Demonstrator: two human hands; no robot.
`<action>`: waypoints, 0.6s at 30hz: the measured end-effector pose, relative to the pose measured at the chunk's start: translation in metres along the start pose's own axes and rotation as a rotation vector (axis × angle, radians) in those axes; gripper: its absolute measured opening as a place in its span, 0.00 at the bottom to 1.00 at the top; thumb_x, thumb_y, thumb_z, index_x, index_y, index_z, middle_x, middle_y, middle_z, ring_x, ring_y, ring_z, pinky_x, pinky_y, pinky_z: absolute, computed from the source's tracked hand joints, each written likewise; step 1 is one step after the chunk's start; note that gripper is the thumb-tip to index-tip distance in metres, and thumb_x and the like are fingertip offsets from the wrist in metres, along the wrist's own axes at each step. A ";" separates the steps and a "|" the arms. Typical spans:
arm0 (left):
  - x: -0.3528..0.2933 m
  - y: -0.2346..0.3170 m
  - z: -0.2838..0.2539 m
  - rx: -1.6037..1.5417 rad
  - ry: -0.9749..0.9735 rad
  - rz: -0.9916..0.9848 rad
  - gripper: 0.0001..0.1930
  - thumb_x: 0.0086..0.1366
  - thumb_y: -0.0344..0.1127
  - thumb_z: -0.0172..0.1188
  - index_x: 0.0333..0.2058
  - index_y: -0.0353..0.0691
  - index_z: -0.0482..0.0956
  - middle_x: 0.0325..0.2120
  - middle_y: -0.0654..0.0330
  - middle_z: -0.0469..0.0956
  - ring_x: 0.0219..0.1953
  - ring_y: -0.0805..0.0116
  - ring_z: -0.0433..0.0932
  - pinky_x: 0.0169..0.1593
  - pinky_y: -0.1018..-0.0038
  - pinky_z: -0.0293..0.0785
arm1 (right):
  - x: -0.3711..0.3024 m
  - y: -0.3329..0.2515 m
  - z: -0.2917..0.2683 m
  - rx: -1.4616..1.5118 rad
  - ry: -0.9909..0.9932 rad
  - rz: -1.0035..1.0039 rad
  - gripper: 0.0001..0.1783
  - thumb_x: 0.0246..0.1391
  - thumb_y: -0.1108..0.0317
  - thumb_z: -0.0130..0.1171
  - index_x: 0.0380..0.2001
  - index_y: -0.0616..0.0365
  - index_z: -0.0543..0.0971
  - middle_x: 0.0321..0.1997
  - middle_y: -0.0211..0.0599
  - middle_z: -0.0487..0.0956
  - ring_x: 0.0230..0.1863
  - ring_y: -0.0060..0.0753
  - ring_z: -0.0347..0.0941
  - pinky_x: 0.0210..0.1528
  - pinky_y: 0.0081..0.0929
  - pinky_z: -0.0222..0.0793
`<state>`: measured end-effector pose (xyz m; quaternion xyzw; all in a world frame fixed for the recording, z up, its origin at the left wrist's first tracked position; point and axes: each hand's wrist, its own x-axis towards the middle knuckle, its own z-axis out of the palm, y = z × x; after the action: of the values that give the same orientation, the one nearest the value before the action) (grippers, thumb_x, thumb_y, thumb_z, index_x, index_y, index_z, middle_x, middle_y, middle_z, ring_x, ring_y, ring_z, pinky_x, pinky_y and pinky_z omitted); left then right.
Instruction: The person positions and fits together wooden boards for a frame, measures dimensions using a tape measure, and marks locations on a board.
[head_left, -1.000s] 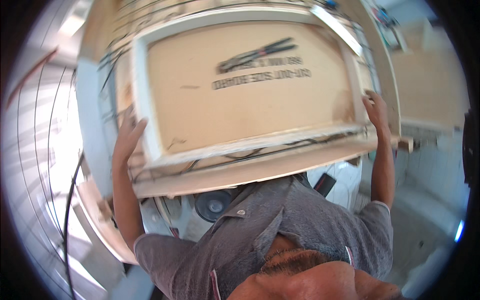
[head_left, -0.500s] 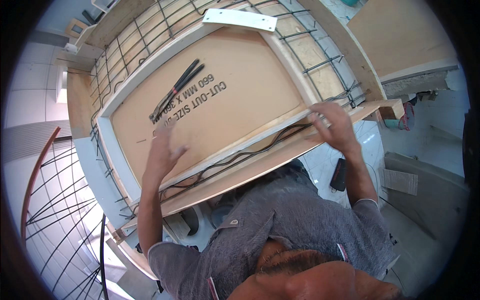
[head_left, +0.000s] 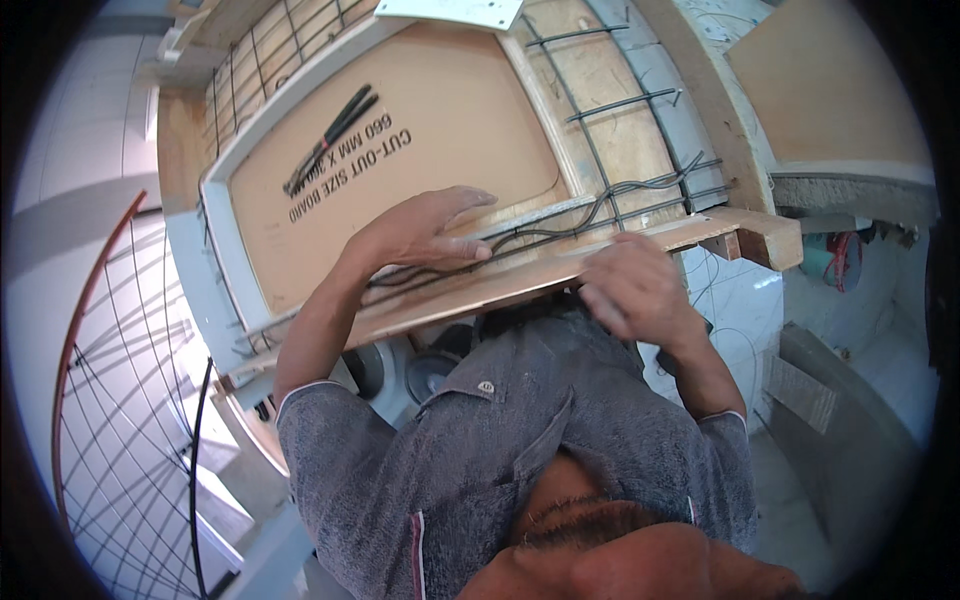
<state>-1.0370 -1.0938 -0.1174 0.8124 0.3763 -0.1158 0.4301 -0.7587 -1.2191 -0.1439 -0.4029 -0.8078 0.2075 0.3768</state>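
Note:
My left hand (head_left: 425, 232) rests palm down over the near side of a white-edged wooden frame (head_left: 535, 213), its fingers stretched out and its thumb above thin dark steel rods (head_left: 590, 212). No tool is in it. My right hand (head_left: 640, 290) hangs at the near wooden side board (head_left: 510, 285), its fingers curled and smeared by motion; whether they hold anything is not visible. Inside the frame lies a brown board (head_left: 470, 110) with dark printing. Long pliers (head_left: 330, 138) with black handles lie on that board, beyond my left hand.
A grid of steel bars (head_left: 600, 110) surrounds the frame inside a wooden formwork (head_left: 700, 80). A white plate with holes (head_left: 450, 10) lies across the frame's far side. Left stands a rack of thin bars (head_left: 130, 370); a teal and red container (head_left: 835, 262) sits at right.
My left hand has moved right, from beside the pliers to the frame's near side. My right hand has left the frame's corner and come nearer my body. The whole view has shifted.

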 end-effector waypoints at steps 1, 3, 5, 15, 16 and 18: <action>-0.009 0.005 0.006 -0.002 -0.028 -0.055 0.34 0.57 0.54 0.58 0.56 0.37 0.67 0.55 0.48 0.67 0.59 0.51 0.64 0.61 0.62 0.59 | -0.004 0.005 -0.009 -0.039 -0.004 0.037 0.06 0.44 0.72 0.61 0.28 0.59 0.78 0.31 0.39 0.79 0.35 0.39 0.76 0.43 0.38 0.71; -0.020 -0.008 0.023 0.003 0.040 -0.123 0.33 0.56 0.52 0.59 0.55 0.38 0.67 0.54 0.49 0.68 0.57 0.52 0.65 0.60 0.63 0.60 | -0.004 0.016 -0.022 -0.135 0.007 0.109 0.08 0.45 0.71 0.61 0.30 0.61 0.79 0.32 0.40 0.79 0.35 0.41 0.76 0.42 0.37 0.71; -0.039 -0.020 0.032 -0.001 0.118 -0.162 0.33 0.55 0.52 0.60 0.55 0.38 0.68 0.53 0.49 0.69 0.56 0.51 0.67 0.59 0.63 0.61 | 0.002 0.013 -0.022 -0.126 -0.014 0.208 0.10 0.45 0.72 0.60 0.33 0.62 0.78 0.33 0.43 0.79 0.36 0.44 0.76 0.41 0.37 0.71; -0.156 -0.084 0.040 -0.141 0.358 -0.611 0.28 0.52 0.41 0.63 0.51 0.37 0.71 0.49 0.49 0.73 0.52 0.52 0.70 0.56 0.64 0.64 | 0.048 0.014 0.001 -0.292 -0.358 0.585 0.19 0.49 0.68 0.57 0.46 0.57 0.74 0.36 0.49 0.78 0.38 0.49 0.75 0.39 0.41 0.71; -0.165 -0.093 0.041 -0.207 0.361 -0.672 0.27 0.52 0.40 0.64 0.51 0.37 0.71 0.49 0.50 0.73 0.52 0.52 0.71 0.55 0.64 0.64 | 0.054 0.015 0.004 -0.299 -0.383 0.628 0.20 0.49 0.67 0.57 0.47 0.56 0.74 0.38 0.50 0.78 0.38 0.50 0.75 0.40 0.41 0.70; -0.186 -0.114 0.044 -0.137 0.370 -0.700 0.26 0.51 0.39 0.64 0.49 0.36 0.72 0.48 0.50 0.73 0.52 0.52 0.70 0.56 0.64 0.64 | 0.066 0.015 0.008 -0.301 -0.435 0.709 0.20 0.49 0.67 0.57 0.48 0.55 0.74 0.40 0.50 0.78 0.40 0.51 0.75 0.41 0.42 0.70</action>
<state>-1.2401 -1.1839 -0.1180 0.6116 0.7083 -0.0816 0.3428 -0.7836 -1.1568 -0.1293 -0.6525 -0.7013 0.2841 0.0405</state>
